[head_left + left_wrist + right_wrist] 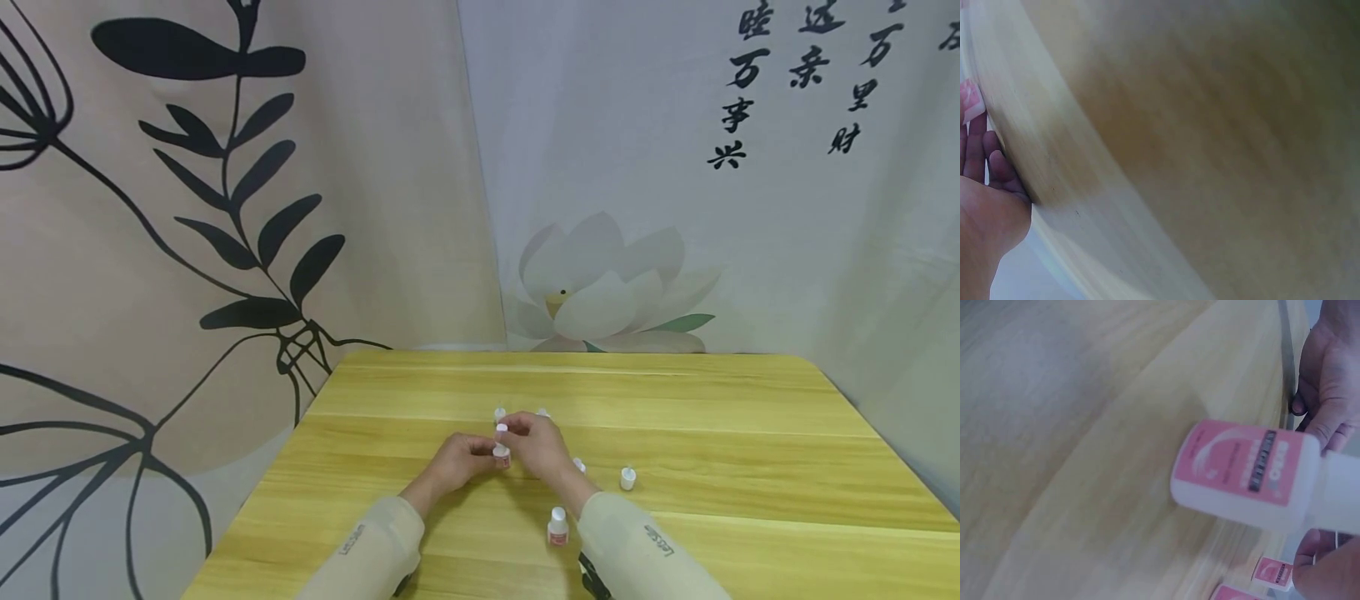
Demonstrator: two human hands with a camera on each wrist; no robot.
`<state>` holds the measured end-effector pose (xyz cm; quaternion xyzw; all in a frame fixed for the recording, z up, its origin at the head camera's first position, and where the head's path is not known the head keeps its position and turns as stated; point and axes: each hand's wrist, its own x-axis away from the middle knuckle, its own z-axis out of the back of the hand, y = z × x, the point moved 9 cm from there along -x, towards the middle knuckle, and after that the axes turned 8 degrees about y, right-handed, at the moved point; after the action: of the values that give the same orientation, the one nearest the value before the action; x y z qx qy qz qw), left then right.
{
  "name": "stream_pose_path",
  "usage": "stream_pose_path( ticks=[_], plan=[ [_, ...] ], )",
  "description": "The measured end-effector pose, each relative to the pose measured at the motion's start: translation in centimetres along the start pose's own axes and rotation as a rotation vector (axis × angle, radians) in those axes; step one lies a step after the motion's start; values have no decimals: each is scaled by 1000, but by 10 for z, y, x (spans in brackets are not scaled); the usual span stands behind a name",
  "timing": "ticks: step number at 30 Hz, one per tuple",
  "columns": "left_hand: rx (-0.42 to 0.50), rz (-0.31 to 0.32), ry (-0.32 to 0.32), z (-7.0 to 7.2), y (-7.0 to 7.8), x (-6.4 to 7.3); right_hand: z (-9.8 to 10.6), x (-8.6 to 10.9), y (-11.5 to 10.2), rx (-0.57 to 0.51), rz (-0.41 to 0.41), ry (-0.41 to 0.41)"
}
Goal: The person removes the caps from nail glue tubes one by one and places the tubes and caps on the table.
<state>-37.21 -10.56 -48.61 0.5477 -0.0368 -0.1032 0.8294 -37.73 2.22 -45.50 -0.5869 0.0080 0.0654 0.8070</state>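
Observation:
My left hand (462, 461) grips a small white bottle (502, 458) with a pink label, low on its body. In the left wrist view that bottle (971, 102) shows only in part, at the edge beside the left hand (991, 215). Directly above the bottle, the thumb and fingers of my right hand (536, 446) pinch a white cap (502, 430). Close to my right wrist, a capped bottle (557, 528) of the same kind stands upright on the table. It fills the middle of the right wrist view and hides part of both hands.
A small white container with a narrow tip (628, 477) stands on the wooden table (735, 433) right of my right wrist. Other small white items lie behind the right hand, partly hidden. Two more pink-labelled bottles, including one (1272, 573), show low in the right wrist view. Printed curtains (405, 167) hang behind the table.

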Motion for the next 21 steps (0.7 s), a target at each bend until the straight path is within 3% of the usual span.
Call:
stream_pose_path(
  ticks=[3,10,21],
  plan=[
    [-10,0,8,1,6,3,2,0,-1,6,-6,10],
    [-17,-2,6,0,-6,-3,5,0,-3,12,-8,22],
    [-47,10,12,1,-9,-3,10,0,-6,-4,8,52]
  ],
)
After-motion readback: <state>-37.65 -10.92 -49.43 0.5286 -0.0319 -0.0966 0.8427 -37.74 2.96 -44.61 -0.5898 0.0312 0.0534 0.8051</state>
